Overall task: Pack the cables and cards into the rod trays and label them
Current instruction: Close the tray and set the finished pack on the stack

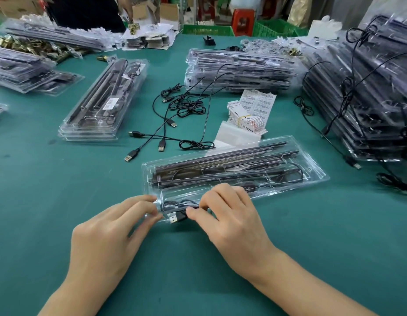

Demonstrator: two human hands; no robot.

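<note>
Pressing the cable (pixel 178 217), pinched in the right hand (pixel 232 220) fingers, flat into the tray (pixel 316 174) needs the left hand (pixel 111 233) fingers pinching its corner steady.

coiled cable (pixel 175 203) in clear tray (pixel 317 173)

Barcode labels (pixel 258 103), print illegible

The tray (pixel 316 171) lies just before you, with cables (pixel 189 108) behind it. Right of the cables sit labels (pixel 259 106), and a stack (pixel 369 99) at your far right.
</note>
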